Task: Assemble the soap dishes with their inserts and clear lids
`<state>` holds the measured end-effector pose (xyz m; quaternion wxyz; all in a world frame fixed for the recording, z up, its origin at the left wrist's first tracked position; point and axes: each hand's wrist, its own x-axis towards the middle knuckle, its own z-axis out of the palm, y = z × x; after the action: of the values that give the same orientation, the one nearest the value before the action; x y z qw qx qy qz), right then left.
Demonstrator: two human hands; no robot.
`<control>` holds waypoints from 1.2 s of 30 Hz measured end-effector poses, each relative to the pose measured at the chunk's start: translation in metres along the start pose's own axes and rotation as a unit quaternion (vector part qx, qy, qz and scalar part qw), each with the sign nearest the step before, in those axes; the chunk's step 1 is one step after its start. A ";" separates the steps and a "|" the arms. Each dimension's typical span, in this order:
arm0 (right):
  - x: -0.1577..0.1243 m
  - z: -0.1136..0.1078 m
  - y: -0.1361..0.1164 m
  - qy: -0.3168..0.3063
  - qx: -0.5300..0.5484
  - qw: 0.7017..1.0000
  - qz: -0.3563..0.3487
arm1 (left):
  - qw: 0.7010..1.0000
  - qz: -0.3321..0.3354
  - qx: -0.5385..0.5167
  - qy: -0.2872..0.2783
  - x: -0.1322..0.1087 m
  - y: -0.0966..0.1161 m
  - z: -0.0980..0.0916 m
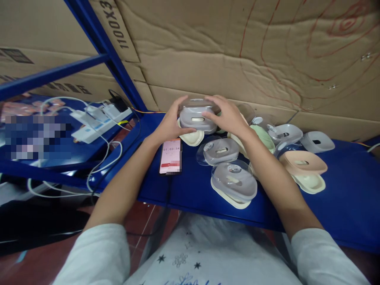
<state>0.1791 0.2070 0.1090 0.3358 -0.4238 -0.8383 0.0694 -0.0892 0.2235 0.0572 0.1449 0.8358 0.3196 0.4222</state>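
Observation:
Both my hands grip one grey plastic soap box [198, 117] with a clear lid, held just above the blue shelf [350, 198]. My left hand [170, 120] clasps its left end, fingers curled over the top. My right hand [227, 114] wraps its right end, thumb on the front. Directly under the box lies a cream tray [193, 138]. A phone [170, 156] showing a running timer lies flat beside my left wrist.
Several more soap boxes lie to the right: grey ones [235, 181], a peach one [302, 162], a green one [263, 136]. White power strips and cables [97, 118] sit on the left shelf. Cardboard [237, 51] lines the back. A blue frame post [103, 47] slants at left.

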 end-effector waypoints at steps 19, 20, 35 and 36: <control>-0.006 0.019 -0.010 -0.151 -0.035 0.986 -0.062 | 1.000 0.009 -0.004 0.022 -0.001 -0.005 0.016; -0.006 0.019 -0.009 -0.148 -0.034 0.986 -0.063 | 1.000 0.012 -0.001 0.022 -0.001 -0.006 0.015; -0.003 -0.022 -0.022 -0.068 -0.052 0.996 -0.024 | 0.998 -0.040 -0.026 0.031 -0.003 -0.018 0.021; -0.004 -0.034 -0.025 -0.048 -0.047 0.997 -0.028 | 0.997 -0.056 -0.005 0.042 -0.004 -0.021 0.020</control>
<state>0.1854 0.1830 0.1428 0.2766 -0.4119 -0.8673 0.0413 -0.0832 0.2374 0.0320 0.1592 0.7971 0.3698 0.4501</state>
